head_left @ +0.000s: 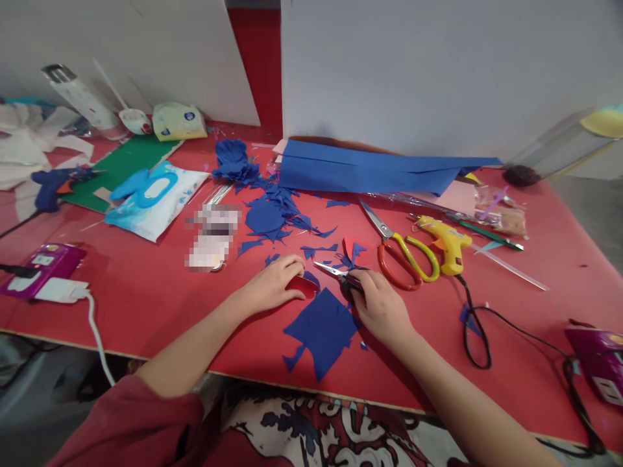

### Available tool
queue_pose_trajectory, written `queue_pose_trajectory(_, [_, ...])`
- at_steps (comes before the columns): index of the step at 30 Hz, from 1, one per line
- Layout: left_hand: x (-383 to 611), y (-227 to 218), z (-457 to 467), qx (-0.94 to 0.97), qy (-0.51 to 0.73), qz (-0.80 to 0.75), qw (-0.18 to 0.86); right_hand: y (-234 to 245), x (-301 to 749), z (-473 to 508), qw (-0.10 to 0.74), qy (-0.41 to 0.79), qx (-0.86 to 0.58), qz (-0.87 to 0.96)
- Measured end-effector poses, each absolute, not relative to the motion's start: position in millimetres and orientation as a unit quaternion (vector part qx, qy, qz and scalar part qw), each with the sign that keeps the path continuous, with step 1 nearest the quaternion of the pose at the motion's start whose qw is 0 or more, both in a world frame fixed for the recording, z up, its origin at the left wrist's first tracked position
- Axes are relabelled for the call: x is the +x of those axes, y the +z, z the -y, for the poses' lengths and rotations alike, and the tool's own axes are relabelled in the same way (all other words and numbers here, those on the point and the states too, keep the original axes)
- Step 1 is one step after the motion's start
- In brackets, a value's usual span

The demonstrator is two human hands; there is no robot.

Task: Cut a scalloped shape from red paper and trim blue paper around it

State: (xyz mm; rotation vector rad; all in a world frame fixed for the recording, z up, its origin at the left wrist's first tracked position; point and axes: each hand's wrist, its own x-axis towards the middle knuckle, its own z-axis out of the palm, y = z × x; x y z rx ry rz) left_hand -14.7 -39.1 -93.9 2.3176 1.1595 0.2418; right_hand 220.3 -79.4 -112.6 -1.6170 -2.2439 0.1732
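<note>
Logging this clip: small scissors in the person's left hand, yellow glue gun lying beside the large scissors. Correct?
Not quite: the small scissors are in the right hand, as the head view shows. The yellow glue gun does lie beside the large scissors.

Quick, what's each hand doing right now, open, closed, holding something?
Left hand: closed, pinching a small red piece between thumb and fingers.
Right hand: closed around the dark handles of the small scissors.
</note>
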Motion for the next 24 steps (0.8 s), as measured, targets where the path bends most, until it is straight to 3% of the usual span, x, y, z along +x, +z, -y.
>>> queue_pose_trajectory(8, [-18, -94, 37, 0.870, 0.090, -0.403, 0.269, -113, 221, 80, 0.179, 0.069, -0.577, 0.794])
queue_pose_trajectory(17, [-32, -93, 34, 0.805, 0.324, -0.483, 0.116, -115, 221, 79, 0.193, 0.070, -0.574, 0.792])
queue_pose_trajectory(21, [-37, -92, 20, 0.736, 0.397, -0.521, 0.171, -117, 222, 78, 0.194, 0.070, -0.571, 0.795])
queue_pose_trajectory(24, [-41, -91, -3, 0.651, 0.485, -0.515, 0.277, -117, 222, 78, 0.196, 0.075, -0.572, 0.793])
